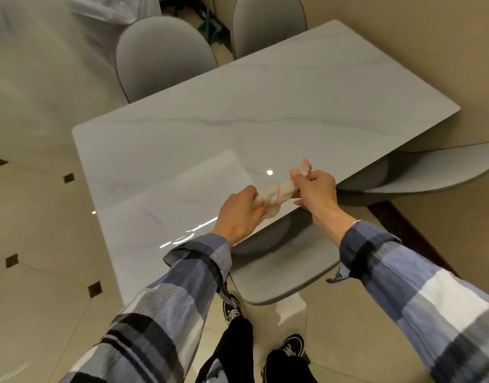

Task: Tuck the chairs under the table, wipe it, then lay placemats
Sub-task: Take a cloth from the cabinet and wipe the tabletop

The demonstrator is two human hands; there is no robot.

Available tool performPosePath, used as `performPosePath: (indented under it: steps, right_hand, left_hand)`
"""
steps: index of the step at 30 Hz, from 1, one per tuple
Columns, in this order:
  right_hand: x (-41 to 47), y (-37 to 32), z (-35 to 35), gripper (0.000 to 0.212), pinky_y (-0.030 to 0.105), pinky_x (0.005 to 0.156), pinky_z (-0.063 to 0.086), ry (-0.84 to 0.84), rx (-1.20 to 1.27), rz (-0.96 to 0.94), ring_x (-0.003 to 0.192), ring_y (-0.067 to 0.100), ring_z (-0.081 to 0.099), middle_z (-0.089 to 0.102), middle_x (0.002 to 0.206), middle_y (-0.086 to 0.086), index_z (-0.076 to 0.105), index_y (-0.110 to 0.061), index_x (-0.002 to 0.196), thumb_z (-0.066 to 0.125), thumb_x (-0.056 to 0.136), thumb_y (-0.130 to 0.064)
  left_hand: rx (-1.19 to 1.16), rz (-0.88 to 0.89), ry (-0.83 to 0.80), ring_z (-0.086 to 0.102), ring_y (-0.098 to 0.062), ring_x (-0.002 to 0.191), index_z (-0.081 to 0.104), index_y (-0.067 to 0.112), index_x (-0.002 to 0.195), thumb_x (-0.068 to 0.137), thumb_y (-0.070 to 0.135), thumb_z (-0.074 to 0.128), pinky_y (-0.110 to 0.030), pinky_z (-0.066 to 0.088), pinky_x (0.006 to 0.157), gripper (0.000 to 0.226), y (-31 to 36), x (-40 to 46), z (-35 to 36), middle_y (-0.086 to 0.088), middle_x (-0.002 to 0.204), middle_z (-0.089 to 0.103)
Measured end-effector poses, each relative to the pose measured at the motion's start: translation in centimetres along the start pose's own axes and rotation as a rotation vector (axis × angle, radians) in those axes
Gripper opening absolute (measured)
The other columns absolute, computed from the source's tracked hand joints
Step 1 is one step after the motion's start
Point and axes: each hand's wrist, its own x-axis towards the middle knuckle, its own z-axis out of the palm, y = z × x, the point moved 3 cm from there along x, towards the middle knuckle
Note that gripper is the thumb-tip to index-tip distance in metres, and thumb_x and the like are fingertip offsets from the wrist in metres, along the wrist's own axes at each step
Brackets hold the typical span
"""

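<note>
We hold the small cream cloth with pink stripes (276,193) up in the air, just over the near edge of the shiny pale grey marble table (265,114). It is twisted into a tight roll. Our left hand (239,214) has its fingers curled tight round one end, and our right hand (316,189) pinches the other end.

If the cloth is wet, drops may fall on the table or the floor when we twist. If one hand lets go, the roll may spring loose and drop. If we wipe with it still rolled up, we may miss big parts of the top.

The grey round-backed chair (276,275) by our legs and the grey chair at the right side (431,172) sit part way under the table. Two more grey chairs (166,59) stand at the far side. We see no placemats.
</note>
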Motion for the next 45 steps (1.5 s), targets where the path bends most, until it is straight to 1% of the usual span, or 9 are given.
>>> performPosePath:
  steps: [6, 9, 13, 19, 27, 31, 35, 40, 45]
  right_hand:
    - [2.0, 1.6, 6.1, 0.032, 0.047, 0.074, 0.06, 0.118, -0.137, -0.01, 0.074, 0.024, 0.07, 0.069, 0.074, 0.004, 0.065, -0.014, 0.08, 0.057, 0.093, -0.041]
    - [2.3, 3.8, 9.0, 0.024, 0.035, 0.072, 0.052, 0.098, -0.225, -0.009, 0.083, 0.019, 0.063, 0.058, 0.081, -0.008, 0.053, -0.016, 0.097, 0.055, 0.097, -0.04]
    - [2.1, 8.0, 13.5, 0.041, 0.037, 0.095, 0.044, -0.168, -0.614, -0.279, 0.117, 0.02, 0.051, 0.054, 0.125, -0.001, 0.041, -0.02, 0.134, 0.047, 0.098, -0.038]
    - [1.0, 12.8, 21.4, 0.087, 0.049, 0.122, 0.0, -0.36, -1.166, -0.612, 0.15, 0.038, -0.006, -0.005, 0.162, 0.025, 0.013, -0.009, 0.156, 0.037, 0.093, -0.064]
    - [2.7, 13.2, 23.9, 0.065, 0.056, 0.117, 0.021, -0.661, -1.234, -1.001, 0.147, 0.039, 0.019, 0.022, 0.159, 0.024, 0.035, -0.003, 0.149, 0.039, 0.089, -0.027]
    - [11.6, 10.5, 17.5, 0.067, 0.045, 0.121, 0.012, -0.515, -1.204, -0.863, 0.147, 0.034, 0.021, 0.026, 0.158, 0.018, 0.028, -0.003, 0.151, 0.024, 0.092, -0.034]
    - [21.4, 8.1, 11.4, 0.055, 0.044, 0.104, 0.038, -0.384, -1.033, -0.644, 0.118, 0.029, 0.048, 0.05, 0.125, 0.005, 0.04, -0.014, 0.132, 0.037, 0.094, -0.054]
    - [21.4, 5.6, 17.6, 0.058, 0.055, 0.107, 0.032, -0.14, -0.916, -0.62, 0.126, 0.043, 0.04, 0.043, 0.135, 0.026, 0.043, 0.002, 0.124, 0.045, 0.085, -0.04]
    - [12.5, 8.2, 24.9, 0.072, 0.056, 0.119, 0.014, -0.366, -1.058, -0.803, 0.144, 0.048, 0.017, 0.021, 0.154, 0.035, 0.04, -0.001, 0.143, 0.031, 0.096, -0.054]
  left_hand:
    - [0.068, -0.012, -0.006, 0.058, -0.029, 0.074, 0.052, 0.012, 0.098, 0.101, 0.034, 0.044, -0.035, 0.044, 0.061, 0.023, -6.3, 1.5, 0.1, -0.007, 0.087, 0.064]
    - [0.159, -0.065, 0.004, 0.059, -0.033, 0.075, 0.05, 0.013, 0.1, 0.099, 0.03, 0.047, -0.039, 0.048, 0.065, 0.017, -10.2, 1.5, 1.5, -0.008, 0.087, 0.063]
    - [0.153, -0.238, 0.042, 0.058, -0.029, 0.077, 0.048, 0.012, 0.109, 0.099, 0.024, 0.046, -0.036, 0.041, 0.061, 0.016, -14.1, 0.4, 2.9, -0.007, 0.092, 0.062]
    - [0.083, -0.48, 0.245, 0.058, -0.032, 0.093, 0.055, 0.006, 0.113, 0.094, 0.014, 0.053, -0.037, 0.042, 0.074, 0.021, -19.0, -3.1, 3.6, -0.011, 0.105, 0.06]
    - [0.119, -0.625, 0.433, 0.038, -0.037, 0.136, 0.046, 0.001, 0.133, 0.096, 0.024, 0.059, -0.05, 0.03, 0.115, 0.046, -22.4, -4.3, 4.3, -0.022, 0.148, 0.04]
    - [0.114, -0.655, 0.451, 0.036, -0.037, 0.138, 0.046, 0.001, 0.135, 0.097, 0.027, 0.057, -0.053, 0.027, 0.116, 0.048, -23.1, -3.5, 4.0, -0.022, 0.15, 0.038]
    - [0.126, -0.63, 0.449, 0.034, -0.037, 0.139, 0.045, 0.001, 0.136, 0.097, 0.027, 0.057, -0.055, 0.027, 0.116, 0.048, -23.3, -1.6, 3.7, -0.021, 0.151, 0.037]
    - [0.14, -0.601, 0.446, 0.031, -0.035, 0.141, 0.044, 0.002, 0.138, 0.097, 0.028, 0.057, -0.055, 0.022, 0.118, 0.05, -23.2, 0.4, 3.4, -0.019, 0.153, 0.034]
    - [0.169, -0.593, 0.444, 0.03, -0.035, 0.142, 0.041, 0.001, 0.14, 0.098, 0.029, 0.054, -0.053, 0.021, 0.119, 0.052, -23.0, 2.3, 2.9, -0.02, 0.154, 0.033]
